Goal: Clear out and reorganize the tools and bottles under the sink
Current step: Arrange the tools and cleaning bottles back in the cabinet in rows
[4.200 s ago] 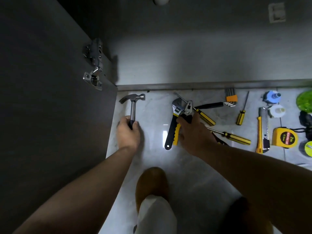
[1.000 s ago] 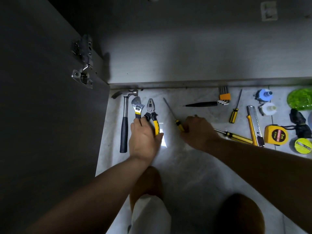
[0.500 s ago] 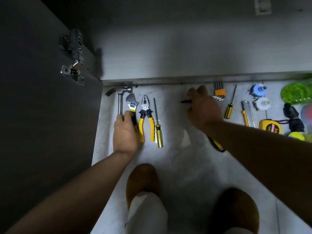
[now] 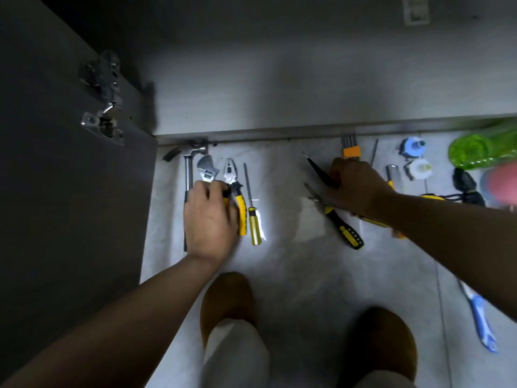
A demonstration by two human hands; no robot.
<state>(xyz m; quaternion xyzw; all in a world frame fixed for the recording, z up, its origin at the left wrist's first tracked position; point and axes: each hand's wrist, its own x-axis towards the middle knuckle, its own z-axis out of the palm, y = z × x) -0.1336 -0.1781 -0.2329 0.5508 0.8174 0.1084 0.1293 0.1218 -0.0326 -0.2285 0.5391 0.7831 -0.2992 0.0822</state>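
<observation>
While tools hug the cabinet edge (image 4: pixel 279 133), floor (image 4: pixel 288 264) lies open.

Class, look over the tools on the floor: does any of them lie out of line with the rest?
Yes. The hammer, wrench, pliers and yellow screwdriver lie parallel at left. The black-and-yellow screwdriver near the right hand lies slanted, apart from that row.

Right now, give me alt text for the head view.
Left hand rests on a neat row of hammer, wrench, pliers and screwdriver on the floor; right hand grips a thin black tool beside scattered tools before the open cabinet.
</observation>
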